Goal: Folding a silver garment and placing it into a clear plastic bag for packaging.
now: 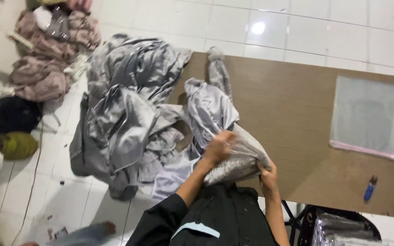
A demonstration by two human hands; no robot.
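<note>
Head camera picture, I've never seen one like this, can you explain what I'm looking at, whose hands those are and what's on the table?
This is one picture from a camera worn on a person's head, looking down, so the two bare arms coming up from the bottom edge are that person's own. No machine is involved. The left hand and the right hand both grip a clear plastic bag with shiny grey cloth partly in it. They work over a brown wooden table. A big heap of the same grey garments spills off the table's left side. At the right lie a flat empty plastic bag and a small blue lighter-like thing. On the white tiled floor sit pinkish bundles.
</note>
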